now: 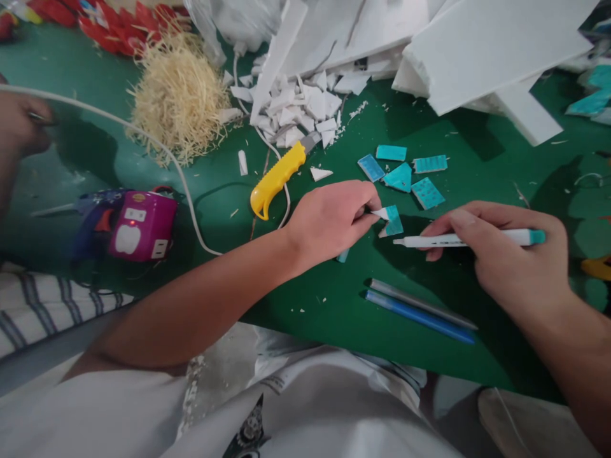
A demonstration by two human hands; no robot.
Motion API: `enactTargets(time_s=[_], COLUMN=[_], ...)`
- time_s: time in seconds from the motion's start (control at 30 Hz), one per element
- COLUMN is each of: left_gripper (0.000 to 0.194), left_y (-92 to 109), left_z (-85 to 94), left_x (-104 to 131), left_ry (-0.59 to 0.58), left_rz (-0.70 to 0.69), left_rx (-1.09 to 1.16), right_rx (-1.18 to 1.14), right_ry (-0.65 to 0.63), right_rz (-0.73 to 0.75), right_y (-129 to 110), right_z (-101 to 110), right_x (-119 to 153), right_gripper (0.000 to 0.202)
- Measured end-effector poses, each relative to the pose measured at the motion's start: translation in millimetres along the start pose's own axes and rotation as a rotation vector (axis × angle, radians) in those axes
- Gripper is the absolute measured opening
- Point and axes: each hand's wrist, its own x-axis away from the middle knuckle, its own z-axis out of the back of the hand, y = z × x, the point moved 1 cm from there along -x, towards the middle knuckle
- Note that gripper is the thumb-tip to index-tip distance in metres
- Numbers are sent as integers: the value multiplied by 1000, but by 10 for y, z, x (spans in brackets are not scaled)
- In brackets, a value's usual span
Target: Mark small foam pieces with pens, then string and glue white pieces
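Note:
Pinched in the fingers of my left hand (334, 213) is a small foam piece (393, 220), coloured teal with some white showing. My right hand (520, 254) grips a white marker (449, 240) with a teal end, its tip pointing left just below the piece and apart from it. Beyond my hands lie several teal-coloured pieces, among them a striped one (430, 164) and a dotted one (428, 193). A blue pen (420, 317) and a grey pen (422, 303) rest side by side nearer to me. Left of them, a bit of teal shows under my left hand.
A yellow utility knife (279, 180) lies with its blade toward a heap of white foam scraps (305, 105). Large white foam boards (496, 51) fill the back. At left are a straw bundle (179, 95), a magenta power block (143, 226), a white cable (186, 181) and another person's hand (23, 121).

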Motion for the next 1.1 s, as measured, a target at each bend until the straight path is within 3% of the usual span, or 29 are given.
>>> enactTargets(time_s=[0.53, 1.1], left_gripper=[5, 6], left_y=[-4, -15], left_z=[-5, 6], left_x=[2, -3], left_ry=[15, 11], left_rz=[-9, -11], left_rx=[14, 21], right_rx=[-21, 10], right_ry=[-33, -15], right_rz=[63, 33], right_y=[45, 27], right_z=[-5, -1], right_x=[6, 7], right_gripper=[28, 26])
